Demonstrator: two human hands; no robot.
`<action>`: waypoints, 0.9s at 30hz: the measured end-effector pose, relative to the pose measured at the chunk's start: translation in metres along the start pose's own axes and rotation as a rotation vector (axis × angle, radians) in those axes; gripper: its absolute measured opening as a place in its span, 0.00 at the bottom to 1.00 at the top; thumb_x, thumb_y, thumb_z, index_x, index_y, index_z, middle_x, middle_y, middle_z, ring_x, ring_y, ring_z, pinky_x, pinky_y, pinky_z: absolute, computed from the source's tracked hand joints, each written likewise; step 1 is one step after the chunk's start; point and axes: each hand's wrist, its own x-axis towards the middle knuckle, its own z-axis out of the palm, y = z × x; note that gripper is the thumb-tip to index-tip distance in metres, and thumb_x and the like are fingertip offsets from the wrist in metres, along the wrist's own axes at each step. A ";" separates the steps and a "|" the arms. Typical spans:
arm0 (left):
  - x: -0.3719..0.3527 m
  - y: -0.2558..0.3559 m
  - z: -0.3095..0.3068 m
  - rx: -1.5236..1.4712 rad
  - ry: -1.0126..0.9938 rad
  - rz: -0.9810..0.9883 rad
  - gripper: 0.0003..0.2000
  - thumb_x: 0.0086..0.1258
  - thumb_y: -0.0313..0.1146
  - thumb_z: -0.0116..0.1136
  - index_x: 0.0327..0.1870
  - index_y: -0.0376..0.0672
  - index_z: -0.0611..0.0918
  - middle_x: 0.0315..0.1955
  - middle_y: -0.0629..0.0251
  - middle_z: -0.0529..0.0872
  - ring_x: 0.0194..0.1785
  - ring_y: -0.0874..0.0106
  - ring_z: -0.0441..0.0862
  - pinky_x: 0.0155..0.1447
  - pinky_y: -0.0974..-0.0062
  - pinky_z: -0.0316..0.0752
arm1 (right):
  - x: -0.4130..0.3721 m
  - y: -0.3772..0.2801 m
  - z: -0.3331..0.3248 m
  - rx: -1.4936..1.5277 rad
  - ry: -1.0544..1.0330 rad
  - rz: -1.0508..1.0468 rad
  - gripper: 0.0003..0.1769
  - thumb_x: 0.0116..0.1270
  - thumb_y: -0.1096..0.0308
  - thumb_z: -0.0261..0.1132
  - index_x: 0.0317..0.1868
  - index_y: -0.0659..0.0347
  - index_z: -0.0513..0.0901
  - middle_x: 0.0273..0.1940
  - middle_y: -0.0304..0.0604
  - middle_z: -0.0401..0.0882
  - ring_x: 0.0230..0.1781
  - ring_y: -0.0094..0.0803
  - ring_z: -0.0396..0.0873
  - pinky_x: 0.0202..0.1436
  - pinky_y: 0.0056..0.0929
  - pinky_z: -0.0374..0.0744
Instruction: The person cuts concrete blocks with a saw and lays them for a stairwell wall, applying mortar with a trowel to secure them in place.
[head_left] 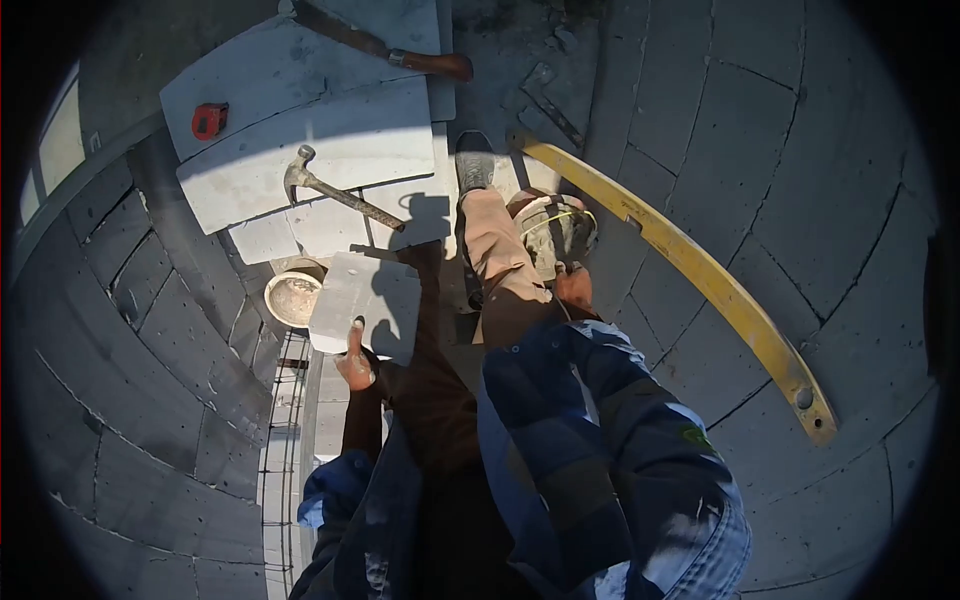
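My left hand (355, 367) holds a pale grey block piece (350, 290) by its near edge, one finger lying on its face. A shadow falls across that block. Beside it stands a round tub (293, 298) with light, crusted contents. My right hand (573, 288) is closed at the near rim of a mortar-stained bucket (548, 222), its fingertips over the edge. The bucket has a thin yellow line across it and stands beside my booted foot (474, 163).
A claw hammer (340, 190), a red tape measure (209, 121) and a wooden-handled saw (430, 65) lie on pale blocks (390, 120). A long yellow level (700, 265) rests along the right-hand block wall (800, 200). Rebar (283, 440) runs at lower left.
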 end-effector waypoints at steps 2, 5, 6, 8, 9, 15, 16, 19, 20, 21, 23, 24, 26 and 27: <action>0.028 -0.042 0.000 -0.165 -0.154 0.774 0.18 0.78 0.36 0.48 0.63 0.40 0.78 0.51 0.53 0.86 0.52 0.65 0.86 0.54 0.73 0.79 | 0.036 0.088 0.054 -0.155 -0.318 0.079 0.22 0.61 0.57 0.67 0.44 0.71 0.81 0.41 0.64 0.83 0.48 0.58 0.82 0.49 0.49 0.78; 0.029 -0.010 -0.004 0.679 -0.236 1.123 0.17 0.80 0.35 0.45 0.64 0.40 0.77 0.54 0.55 0.85 0.51 0.68 0.85 0.52 0.76 0.78 | 0.020 0.115 0.075 -0.189 -0.340 -0.147 0.15 0.68 0.59 0.59 0.40 0.63 0.82 0.30 0.56 0.81 0.36 0.47 0.83 0.35 0.45 0.79; 0.008 0.017 0.008 0.708 -0.305 1.146 0.17 0.80 0.32 0.46 0.65 0.40 0.76 0.55 0.59 0.84 0.51 0.71 0.84 0.54 0.79 0.76 | 0.013 0.116 0.084 -0.161 -0.357 -0.151 0.16 0.67 0.58 0.60 0.41 0.64 0.82 0.31 0.57 0.81 0.37 0.48 0.83 0.36 0.45 0.79; -0.019 0.048 0.038 0.487 -0.396 0.717 0.17 0.78 0.32 0.50 0.64 0.39 0.77 0.54 0.54 0.85 0.48 0.69 0.85 0.48 0.75 0.79 | -0.010 0.112 0.098 -0.104 -0.392 -0.161 0.19 0.65 0.56 0.61 0.42 0.67 0.81 0.34 0.60 0.81 0.39 0.50 0.83 0.39 0.46 0.80; -0.018 0.052 0.038 0.412 -0.348 0.622 0.17 0.77 0.32 0.52 0.62 0.35 0.77 0.51 0.54 0.85 0.47 0.69 0.85 0.48 0.75 0.79 | -0.020 0.107 0.104 -0.075 -0.405 -0.170 0.21 0.65 0.55 0.62 0.43 0.68 0.81 0.35 0.61 0.81 0.40 0.51 0.83 0.40 0.46 0.80; 0.009 0.065 0.063 0.148 0.045 0.223 0.29 0.56 0.34 0.77 0.53 0.24 0.77 0.45 0.54 0.84 0.46 0.67 0.83 0.54 0.71 0.78 | -0.003 0.064 0.150 0.134 -0.393 -0.171 0.31 0.62 0.47 0.64 0.48 0.73 0.79 0.41 0.68 0.82 0.42 0.57 0.83 0.42 0.48 0.80; 0.009 0.059 0.061 0.160 0.060 0.221 0.29 0.56 0.34 0.77 0.53 0.24 0.77 0.45 0.54 0.84 0.46 0.67 0.83 0.54 0.71 0.78 | -0.007 0.053 0.155 0.217 -0.479 0.187 0.28 0.65 0.51 0.61 0.48 0.73 0.79 0.40 0.67 0.82 0.40 0.60 0.83 0.37 0.51 0.80; 0.018 0.045 0.048 0.364 0.071 0.412 0.34 0.56 0.33 0.77 0.58 0.25 0.70 0.49 0.50 0.81 0.47 0.69 0.83 0.50 0.71 0.80 | -0.015 0.117 0.291 -0.204 -0.598 -0.320 0.23 0.66 0.53 0.59 0.47 0.69 0.80 0.38 0.65 0.82 0.37 0.64 0.82 0.32 0.54 0.79; 0.016 0.045 0.050 0.369 0.077 0.417 0.34 0.56 0.33 0.77 0.58 0.25 0.70 0.49 0.50 0.81 0.47 0.69 0.83 0.50 0.71 0.80 | -0.014 0.108 0.291 -0.154 -0.534 -0.303 0.23 0.66 0.54 0.59 0.47 0.68 0.80 0.37 0.65 0.82 0.37 0.64 0.82 0.32 0.54 0.79; 0.008 0.050 0.059 0.285 0.059 0.420 0.37 0.53 0.37 0.80 0.57 0.25 0.70 0.49 0.50 0.81 0.48 0.67 0.82 0.54 0.70 0.78 | -0.012 0.100 0.290 -0.106 -0.470 -0.285 0.22 0.66 0.54 0.59 0.47 0.67 0.80 0.37 0.65 0.82 0.36 0.64 0.82 0.31 0.54 0.79; 0.009 0.047 0.055 0.229 0.051 0.418 0.39 0.50 0.39 0.82 0.55 0.26 0.69 0.49 0.50 0.80 0.50 0.66 0.80 0.57 0.71 0.75 | -0.014 0.086 0.277 -0.013 -0.343 -0.247 0.21 0.66 0.55 0.58 0.48 0.65 0.80 0.37 0.64 0.82 0.36 0.64 0.82 0.30 0.55 0.79; 0.006 0.047 0.051 0.236 0.053 0.415 0.39 0.50 0.39 0.82 0.55 0.26 0.69 0.49 0.50 0.80 0.50 0.66 0.80 0.57 0.71 0.75 | -0.021 0.082 0.266 0.030 -0.283 -0.219 0.20 0.66 0.55 0.58 0.48 0.64 0.79 0.37 0.64 0.82 0.35 0.64 0.82 0.29 0.55 0.79; -0.004 0.057 0.058 0.185 0.044 0.393 0.35 0.52 0.36 0.81 0.52 0.26 0.69 0.48 0.50 0.80 0.49 0.67 0.80 0.57 0.72 0.75 | -0.030 0.081 0.244 0.076 -0.207 -0.182 0.20 0.66 0.56 0.58 0.48 0.63 0.79 0.36 0.64 0.82 0.35 0.64 0.82 0.28 0.55 0.78; -0.020 0.072 0.071 0.131 0.031 0.345 0.32 0.55 0.33 0.79 0.51 0.26 0.69 0.47 0.49 0.80 0.49 0.68 0.80 0.57 0.74 0.75 | -0.028 0.084 0.227 -0.015 -0.355 -0.188 0.20 0.66 0.55 0.59 0.50 0.61 0.78 0.37 0.63 0.83 0.36 0.64 0.82 0.32 0.55 0.79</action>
